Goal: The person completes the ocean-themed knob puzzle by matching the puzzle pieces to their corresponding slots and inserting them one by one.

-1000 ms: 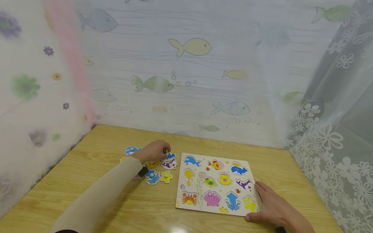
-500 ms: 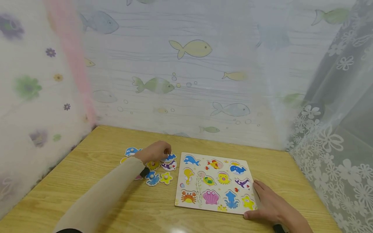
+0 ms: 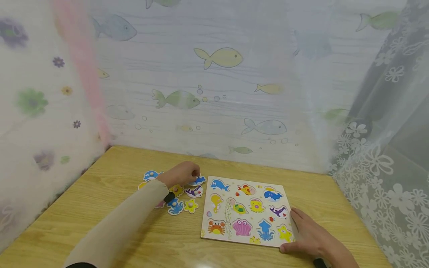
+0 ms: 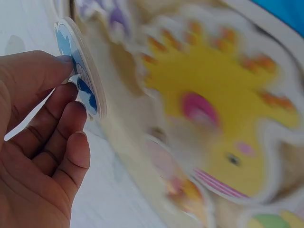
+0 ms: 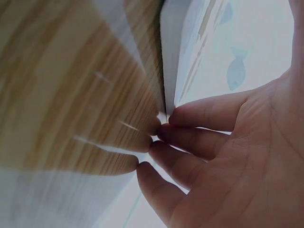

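Note:
My left hand point(image 3: 181, 175) pinches a blue whale puzzle piece point(image 3: 198, 181) between thumb and fingertips, at the right end of a group of loose pieces. In the left wrist view the whale piece point(image 4: 78, 69) is tilted up on its edge. My right hand point(image 3: 310, 234) touches the right side of a wooden puzzle board point(image 3: 222, 216), its thumb near the lower right corner. In the right wrist view the fingertips point(image 5: 178, 116) meet the board's edge and the tabletop. The board shows sea animals in shaped recesses.
Close to my left hand lie a purple whale piece point(image 3: 194, 191), a yellow star piece point(image 3: 191, 205), a blue squid piece point(image 3: 175, 206) and a blue dolphin piece point(image 3: 151, 175), with others partly under my arm. The wooden table point(image 3: 181, 242) meets fish-patterned curtains point(image 3: 214, 111) behind.
My left hand has shifted slightly to the right with the blue whale piece. My right hand stays at the board's right edge.

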Demonstrator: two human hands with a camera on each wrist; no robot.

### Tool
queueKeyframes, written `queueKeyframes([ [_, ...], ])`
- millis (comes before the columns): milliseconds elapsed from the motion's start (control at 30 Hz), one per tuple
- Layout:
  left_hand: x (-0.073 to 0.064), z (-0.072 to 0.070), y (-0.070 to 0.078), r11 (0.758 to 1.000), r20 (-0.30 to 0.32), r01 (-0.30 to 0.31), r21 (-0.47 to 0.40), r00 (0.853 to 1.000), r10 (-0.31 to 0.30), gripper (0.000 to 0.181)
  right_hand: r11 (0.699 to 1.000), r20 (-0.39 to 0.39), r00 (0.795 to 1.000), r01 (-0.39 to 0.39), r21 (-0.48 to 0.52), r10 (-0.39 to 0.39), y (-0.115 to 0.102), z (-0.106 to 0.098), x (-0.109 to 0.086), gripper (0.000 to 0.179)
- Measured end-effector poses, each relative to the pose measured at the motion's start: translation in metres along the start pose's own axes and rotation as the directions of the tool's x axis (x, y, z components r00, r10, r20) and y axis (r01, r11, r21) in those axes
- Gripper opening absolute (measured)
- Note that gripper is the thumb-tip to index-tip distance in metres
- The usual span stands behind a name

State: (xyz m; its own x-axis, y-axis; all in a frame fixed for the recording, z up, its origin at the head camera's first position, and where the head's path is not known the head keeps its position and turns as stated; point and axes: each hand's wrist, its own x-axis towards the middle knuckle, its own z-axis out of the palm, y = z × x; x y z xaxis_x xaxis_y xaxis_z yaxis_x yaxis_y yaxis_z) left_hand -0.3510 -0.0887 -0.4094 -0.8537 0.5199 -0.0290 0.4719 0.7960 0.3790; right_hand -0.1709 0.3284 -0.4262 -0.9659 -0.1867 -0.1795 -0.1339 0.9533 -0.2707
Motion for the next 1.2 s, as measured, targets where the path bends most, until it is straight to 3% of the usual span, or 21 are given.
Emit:
queueKeyframes([
  [233,0.014,0.000,0.029,0.994,-0.015,-0.107,0.006,0.994,0.107,0.007,1.000,0.008,1.000,-0.023,0.012,0.022,-0.002,-0.001,0.004,0.129],
  [533,0.041,0.019,0.080,0.975,0.012,-0.219,0.025,0.976,0.218,0.005,0.999,0.037,0.999,-0.038,0.028,0.037,0.000,0.001,0.004,0.129],
  [800,0.056,0.037,0.128,0.975,0.061,-0.220,0.022,0.974,0.218,0.003,0.994,0.031,0.998,-0.053,0.096,0.050,0.001,0.003,0.002,0.128],
  [967,0.066,0.053,0.147,0.979,0.072,-0.204,-0.005,0.976,0.203,0.004,0.989,0.062,0.996,-0.077,0.130,0.070,0.001,0.003,0.000,0.124],
  [1200,0.080,0.066,0.166,0.982,0.073,-0.189,-0.008,0.979,0.189,0.005,0.988,0.087,0.994,-0.082,0.131,0.071,0.001,0.000,0.001,0.122],
])
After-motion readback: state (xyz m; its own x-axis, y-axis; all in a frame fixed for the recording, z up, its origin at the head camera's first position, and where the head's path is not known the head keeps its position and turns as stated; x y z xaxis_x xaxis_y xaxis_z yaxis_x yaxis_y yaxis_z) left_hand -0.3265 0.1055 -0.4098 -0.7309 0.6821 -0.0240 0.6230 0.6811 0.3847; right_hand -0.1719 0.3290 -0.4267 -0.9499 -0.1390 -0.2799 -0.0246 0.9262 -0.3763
